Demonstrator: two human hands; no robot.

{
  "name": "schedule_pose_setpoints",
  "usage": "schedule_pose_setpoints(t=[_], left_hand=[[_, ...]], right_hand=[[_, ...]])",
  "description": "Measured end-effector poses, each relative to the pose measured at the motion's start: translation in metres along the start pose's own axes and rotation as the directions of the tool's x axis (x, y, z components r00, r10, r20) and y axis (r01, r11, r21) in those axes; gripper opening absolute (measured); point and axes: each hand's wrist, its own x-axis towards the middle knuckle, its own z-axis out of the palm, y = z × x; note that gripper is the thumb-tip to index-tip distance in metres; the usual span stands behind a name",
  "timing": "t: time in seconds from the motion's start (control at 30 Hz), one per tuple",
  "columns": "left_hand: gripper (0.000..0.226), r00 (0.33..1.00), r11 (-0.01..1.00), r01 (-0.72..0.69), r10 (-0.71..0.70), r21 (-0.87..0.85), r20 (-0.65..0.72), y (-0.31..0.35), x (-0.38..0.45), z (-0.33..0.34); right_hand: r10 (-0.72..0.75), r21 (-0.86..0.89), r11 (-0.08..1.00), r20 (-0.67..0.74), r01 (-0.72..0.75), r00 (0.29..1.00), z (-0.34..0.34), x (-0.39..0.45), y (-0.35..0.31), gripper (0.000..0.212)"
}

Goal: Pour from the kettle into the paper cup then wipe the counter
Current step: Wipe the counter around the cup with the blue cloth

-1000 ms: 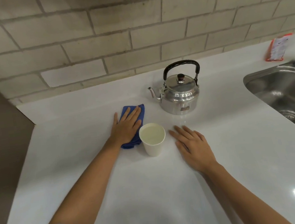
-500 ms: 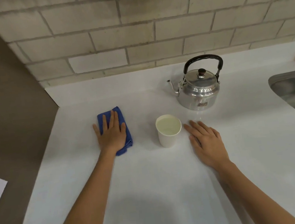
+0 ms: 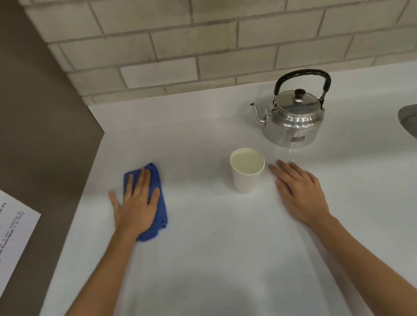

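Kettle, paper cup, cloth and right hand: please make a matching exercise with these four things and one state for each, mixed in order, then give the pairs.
Things:
1. kettle
2. paper cup
3. blue cloth
4. right hand

States:
A. pressed flat under the left hand
B. resting flat on the bare counter
C. upright, lid on, untouched
D. holding liquid

Pairs: 1-C, 2-D, 3-A, 4-B
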Motion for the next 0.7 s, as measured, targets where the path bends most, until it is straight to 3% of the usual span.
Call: schedule_pose_setpoints(t=[0.17, 0.33, 0.53, 0.7], left_hand=[[0.062, 0.995, 0.995, -0.098, 0.097, -0.019, -0.027, 0.036, -0.048, 0.013], [0.061, 0.964, 0.965, -0.261, 0.262, -0.017, 0.041, 0.032, -0.117, 0.024], [0.065, 0.990, 0.991, -0.130, 0.129, 0.010, 0.049, -0.006, -0.068, 0.004], [0.062, 0.994, 0.994, -0.105, 0.106, -0.008, 0.016, -0.001, -0.027, 0.005]], right_hand=[[-0.001, -0.001, 1.000, 0.002, 0.001, 1.000, 0.000, 0.000, -0.001, 0.046], [-0.005, 0.006, 1.000, 0.005, 0.005, 1.000, 0.000, -0.001, 0.001, 0.046], [-0.002, -0.009, 1.000, 0.006, 0.002, 1.000, 0.000, 0.000, 0.000, 0.046], [-0.001, -0.011, 1.000, 0.012, 0.001, 1.000, 0.000, -0.001, -0.002, 0.046]])
